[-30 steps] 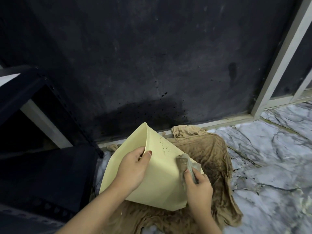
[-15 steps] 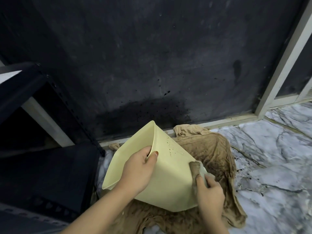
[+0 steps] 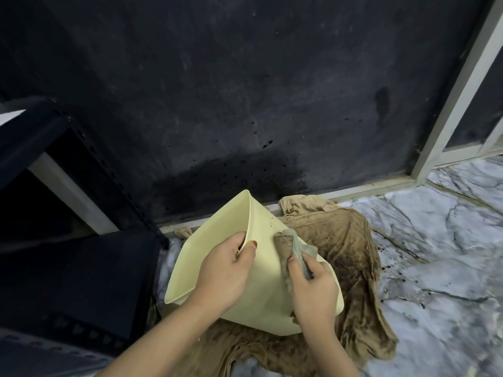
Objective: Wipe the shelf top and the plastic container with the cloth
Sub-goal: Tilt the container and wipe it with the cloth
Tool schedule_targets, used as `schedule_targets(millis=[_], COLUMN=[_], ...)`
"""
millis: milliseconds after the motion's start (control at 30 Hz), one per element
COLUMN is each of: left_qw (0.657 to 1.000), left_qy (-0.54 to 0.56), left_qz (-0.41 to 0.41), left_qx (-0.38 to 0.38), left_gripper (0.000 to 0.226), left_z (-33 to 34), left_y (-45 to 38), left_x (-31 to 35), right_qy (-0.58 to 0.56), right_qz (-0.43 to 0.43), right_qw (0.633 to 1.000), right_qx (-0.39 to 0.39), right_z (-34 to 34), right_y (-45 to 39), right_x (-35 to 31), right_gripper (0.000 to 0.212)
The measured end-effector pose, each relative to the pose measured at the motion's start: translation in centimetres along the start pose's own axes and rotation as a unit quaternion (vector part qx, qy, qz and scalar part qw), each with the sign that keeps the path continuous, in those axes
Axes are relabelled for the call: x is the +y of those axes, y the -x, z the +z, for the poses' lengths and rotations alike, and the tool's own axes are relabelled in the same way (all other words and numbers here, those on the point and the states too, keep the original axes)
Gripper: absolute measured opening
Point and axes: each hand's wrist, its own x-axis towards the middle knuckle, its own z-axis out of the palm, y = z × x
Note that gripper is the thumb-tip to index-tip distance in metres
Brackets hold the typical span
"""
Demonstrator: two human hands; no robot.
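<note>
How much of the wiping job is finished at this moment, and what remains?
In hand: the left hand grips the rim of the pale yellow plastic container, tilted over a brown cloth on the floor, while the right hand presses a small grey-brown rag on its outer wall. Left: dark specks above the rag. The shelf top cannot be judged.

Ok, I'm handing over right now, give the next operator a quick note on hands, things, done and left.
Left hand: grips the rim of the yellow plastic container, tilted over a brown rag on the floor.
Right hand: presses the wiping cloth on the container's outer wall.
Done: cannot tell how much is wiped.
Left: dark specks near the rim. The dark shelf stands left, its top out of view.
</note>
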Motion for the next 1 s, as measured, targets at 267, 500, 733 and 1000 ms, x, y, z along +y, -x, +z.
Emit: schedule_targets(millis=[267, 500, 733, 1000], left_qw=[0.999, 0.997, 0.996, 0.995], left_qy=[0.022, 0.046, 0.047, 0.037], left_qz=[-0.028, -0.053, -0.057, -0.019], left_qx=[0.002, -0.022, 0.058, 0.091], left_gripper=[0.025, 0.034, 0.022, 0.024], left_z=[-0.6, -0.8, 0.2, 0.9], left_y=[-0.2, -0.7, -0.7, -0.4], left_x=[-0.2, 0.4, 0.4, 0.7], right_qy=[0.028, 0.036, 0.023, -0.014], right_qz=[0.08, 0.124, 0.131, -0.004], right_qw=[0.996, 0.99, 0.99, 1.0], right_qx=[0.041, 0.05, 0.055, -0.011], right_z=[-2.0, -2.9, -3.1, -1.0], right_y=[-2.1, -2.6, -2.0, -0.2], right_x=[4.6, 6.8, 6.9, 2.5], right_gripper=[0.038, 0.044, 0.04, 0.02])
